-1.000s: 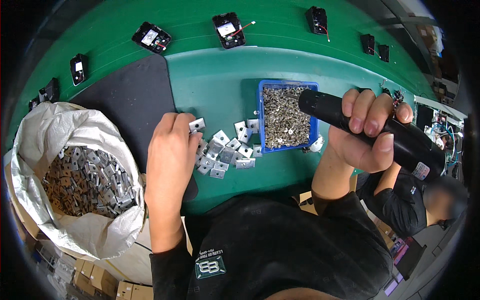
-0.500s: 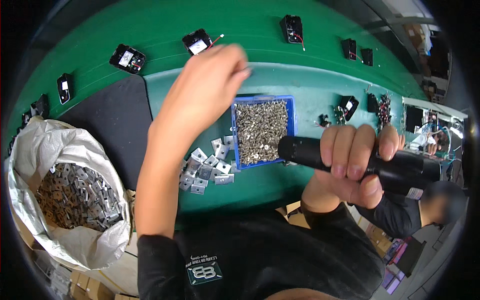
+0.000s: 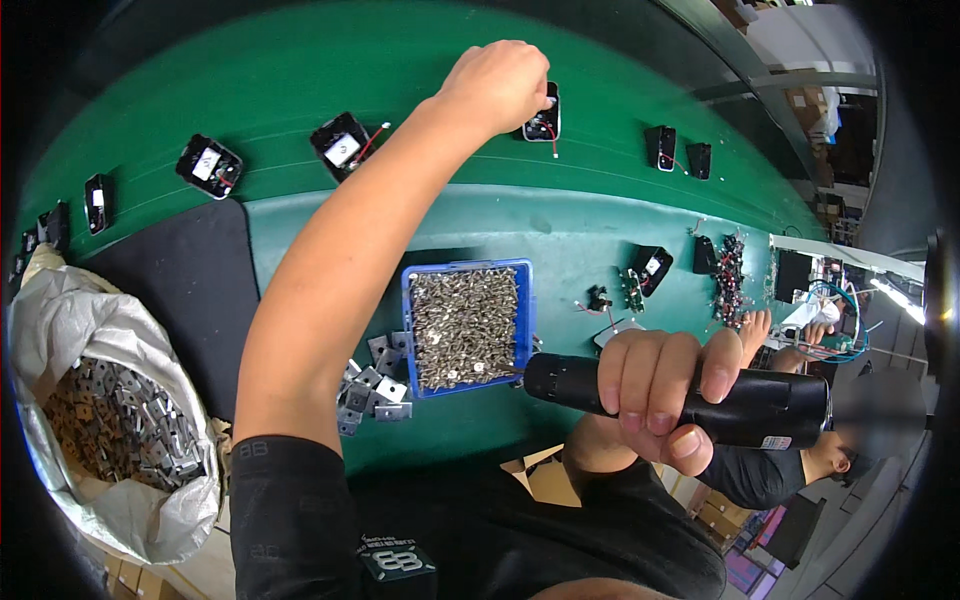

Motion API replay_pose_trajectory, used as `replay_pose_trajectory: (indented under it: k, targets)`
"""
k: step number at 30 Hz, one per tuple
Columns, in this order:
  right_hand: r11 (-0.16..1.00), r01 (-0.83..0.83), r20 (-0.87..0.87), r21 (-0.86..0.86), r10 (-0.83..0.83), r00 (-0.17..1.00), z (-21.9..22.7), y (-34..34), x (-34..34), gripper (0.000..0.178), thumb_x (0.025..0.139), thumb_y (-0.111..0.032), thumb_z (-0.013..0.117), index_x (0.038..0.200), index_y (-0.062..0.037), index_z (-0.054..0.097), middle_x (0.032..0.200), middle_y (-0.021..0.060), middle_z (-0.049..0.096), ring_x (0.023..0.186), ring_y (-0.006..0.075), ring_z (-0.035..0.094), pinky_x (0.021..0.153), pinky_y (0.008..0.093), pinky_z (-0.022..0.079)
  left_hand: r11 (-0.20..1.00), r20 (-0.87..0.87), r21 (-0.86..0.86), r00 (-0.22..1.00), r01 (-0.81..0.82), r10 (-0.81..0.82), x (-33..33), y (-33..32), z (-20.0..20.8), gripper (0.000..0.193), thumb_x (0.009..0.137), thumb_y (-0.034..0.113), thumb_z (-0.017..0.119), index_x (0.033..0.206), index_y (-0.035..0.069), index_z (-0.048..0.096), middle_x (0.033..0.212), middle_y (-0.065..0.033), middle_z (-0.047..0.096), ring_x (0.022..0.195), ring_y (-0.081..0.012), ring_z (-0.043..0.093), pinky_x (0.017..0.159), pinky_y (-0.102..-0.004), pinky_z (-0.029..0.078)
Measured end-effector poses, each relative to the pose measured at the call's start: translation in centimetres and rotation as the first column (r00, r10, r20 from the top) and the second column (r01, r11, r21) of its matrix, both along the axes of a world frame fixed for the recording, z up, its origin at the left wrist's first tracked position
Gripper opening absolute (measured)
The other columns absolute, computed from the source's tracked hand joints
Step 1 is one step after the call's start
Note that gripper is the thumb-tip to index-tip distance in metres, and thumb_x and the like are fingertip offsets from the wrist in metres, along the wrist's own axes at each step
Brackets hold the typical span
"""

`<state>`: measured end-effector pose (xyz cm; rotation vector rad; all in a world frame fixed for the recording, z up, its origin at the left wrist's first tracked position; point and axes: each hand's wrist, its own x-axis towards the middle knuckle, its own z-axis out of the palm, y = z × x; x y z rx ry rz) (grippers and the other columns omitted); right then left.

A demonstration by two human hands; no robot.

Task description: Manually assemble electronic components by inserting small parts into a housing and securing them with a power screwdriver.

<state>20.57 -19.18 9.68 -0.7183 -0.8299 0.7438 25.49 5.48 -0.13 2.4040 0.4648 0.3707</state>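
Note:
My left hand [image 3: 500,85] is stretched far out over the green belt, its fingers curled at a black plastic housing [image 3: 545,120] with a red wire trailing from it. The fingertips are turned away, so whatever they pinch is hidden. In my right hand [image 3: 665,385] a black electric screwdriver [image 3: 765,405] lies level, tip pointing left. That tip is at the right edge of a blue tray [image 3: 530,310] full of small metal screws [image 3: 465,325]. Left of the tray, partly behind my left forearm, lie loose metal plates with holes [image 3: 372,385].
Other black housings [image 3: 341,147] sit along the belt [image 3: 400,50]. A white woven sack [image 3: 60,320] of metal plates stands at left beside a black mat [image 3: 200,290]. Wired parts [image 3: 728,280] lie at right, near another person [image 3: 760,470].
My left hand has moved away and to the right, onto the housing. The view has shifted, with the tray appearing lower and further left. My right hand still grips the screwdriver.

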Motion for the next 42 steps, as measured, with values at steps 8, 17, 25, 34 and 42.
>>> replay_pose_trajectory:
  k: [8,17,25,34,42]
  targets:
    - [1.0,-0.013,-0.015,-0.026,0.013,1.0,0.0,0.5,0.6,0.037,0.075,-0.007,0.07,0.102,-0.0102,0.047,0.072,0.0023,0.056,0.061,0.0162,0.054,0.06,0.0318,0.047,0.998,-0.024,0.04,0.999,-0.043,0.044,0.8,-0.2,-1.1,0.018,0.08,0.022,0.068,0.079,0.004,0.068,0.086,-0.013,0.067,0.086,-0.0285,0.064,0.078,-0.0409,0.05]
    - [1.0,-0.007,-0.003,-0.027,0.007,1.0,0.0,0.3,0.4,0.037,0.074,-0.008,0.071,0.103,-0.0104,0.047,0.071,0.0016,0.056,0.06,0.0158,0.054,0.059,0.0318,0.047,0.994,0.055,0.092,0.997,-0.053,0.048,0.6,-0.6,-2.2,0.016,0.081,0.02,0.067,0.085,0.005,0.067,0.087,-0.0126,0.066,0.085,-0.0305,0.064,0.077,-0.0413,0.049]
    - [0.998,0.049,-0.034,-0.026,-0.05,0.998,0.1,0.7,-1.1,0.039,0.075,-0.009,0.069,0.106,-0.0123,0.045,0.071,0.0004,0.055,0.058,0.0145,0.052,0.059,0.0314,0.045,0.992,-0.047,0.127,0.999,0.02,-0.014,-1.1,0.6,-1.6,0.02,0.08,0.011,0.065,0.098,0.003,0.062,0.089,-0.0205,0.065,0.089,-0.0362,0.063,0.08,-0.046,0.051]
    - [0.999,0.047,0.024,-0.01,-0.046,0.999,0.0,1.0,-0.6,0.041,0.075,-0.015,0.066,0.111,-0.0145,0.048,0.072,-0.0031,0.053,0.062,0.0102,0.051,0.062,0.0258,0.041,0.959,0.316,0.071,0.918,-0.273,0.238,-20.2,-2.8,6.1,0.022,0.077,0.012,0.07,0.097,0.003,0.066,0.089,-0.0119,0.068,0.082,-0.0227,0.067,0.074,-0.0284,0.049]
    - [1.0,0.001,-0.051,0.031,0.001,0.999,0.6,2.4,-2.0,0.033,0.075,-0.015,0.064,0.107,-0.0119,0.056,0.074,-0.0042,0.052,0.065,0.0079,0.05,0.07,0.0254,0.039,0.96,-0.057,-0.198,0.98,-0.198,0.19,-26.1,-5.2,1.3,0.026,0.075,0.005,0.068,0.101,0.003,0.065,0.1,-0.0149,0.065,0.094,-0.0327,0.061,0.083,-0.0368,0.047]
